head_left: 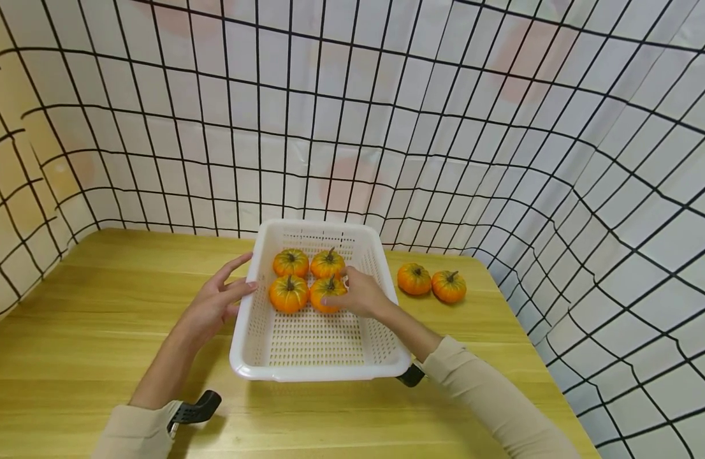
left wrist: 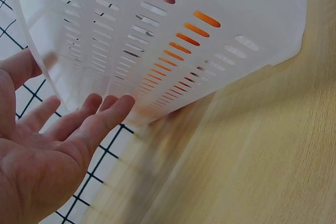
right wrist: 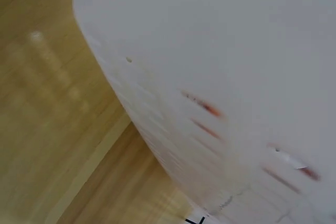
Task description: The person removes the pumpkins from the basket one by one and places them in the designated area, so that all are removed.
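Note:
A white perforated plastic basket (head_left: 324, 371) sits on the wooden table, with several small orange pumpkins (head_left: 290, 262) grouped toward its far left. My right hand (head_left: 364, 293) reaches over the right rim and grips the near-right pumpkin (head_left: 324, 288) of the group, thumb at its front. On the basket's left side, my left hand (head_left: 211, 306) holds the rim, the thumb overlapping it. In the left wrist view, the fingers of the left hand (left wrist: 58, 150) lie along the outside of the slotted wall. The right hand is hidden behind the basket wall (right wrist: 199, 40) in the right wrist view.
Two more pumpkins, one (head_left: 414, 278) beside the other (head_left: 449, 287), lie on the table (head_left: 306, 421) to the right of the basket. A white curtain with a black grid (head_left: 329, 127) closes off the back and both sides. Black wrist mounts stick out below both forearms.

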The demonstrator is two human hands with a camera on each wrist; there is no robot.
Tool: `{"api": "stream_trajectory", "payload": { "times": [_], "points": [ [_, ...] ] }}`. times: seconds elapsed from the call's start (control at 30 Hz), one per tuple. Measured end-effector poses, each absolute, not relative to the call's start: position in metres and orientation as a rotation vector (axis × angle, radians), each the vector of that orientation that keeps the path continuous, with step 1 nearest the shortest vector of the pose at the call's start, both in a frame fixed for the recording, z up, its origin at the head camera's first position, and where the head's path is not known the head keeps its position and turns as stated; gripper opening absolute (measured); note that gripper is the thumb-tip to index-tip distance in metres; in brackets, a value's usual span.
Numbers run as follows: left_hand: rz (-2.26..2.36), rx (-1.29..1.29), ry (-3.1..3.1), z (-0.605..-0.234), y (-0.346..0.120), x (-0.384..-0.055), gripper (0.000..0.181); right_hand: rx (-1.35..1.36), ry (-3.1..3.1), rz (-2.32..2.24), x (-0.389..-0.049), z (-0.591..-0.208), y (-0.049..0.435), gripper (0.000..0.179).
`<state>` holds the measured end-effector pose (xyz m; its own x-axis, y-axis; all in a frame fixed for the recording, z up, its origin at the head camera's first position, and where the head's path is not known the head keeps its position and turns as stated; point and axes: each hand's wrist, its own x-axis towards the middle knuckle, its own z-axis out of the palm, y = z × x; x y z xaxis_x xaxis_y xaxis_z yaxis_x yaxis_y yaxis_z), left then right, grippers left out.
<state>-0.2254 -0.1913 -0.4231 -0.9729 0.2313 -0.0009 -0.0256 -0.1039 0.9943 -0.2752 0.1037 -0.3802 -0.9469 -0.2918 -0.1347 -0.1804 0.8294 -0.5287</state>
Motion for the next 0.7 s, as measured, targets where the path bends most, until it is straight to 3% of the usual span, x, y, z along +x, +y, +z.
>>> {"api": "stream_trajectory", "payload": {
  "times": [0.7],
  "points": [
    [2.2, 0.235, 1.97, -0.422, -0.192, -0.226, 0.073, -0.344, 2.769, -0.743, -0.279, -0.391, 0.102, 0.086]
  ]
}}
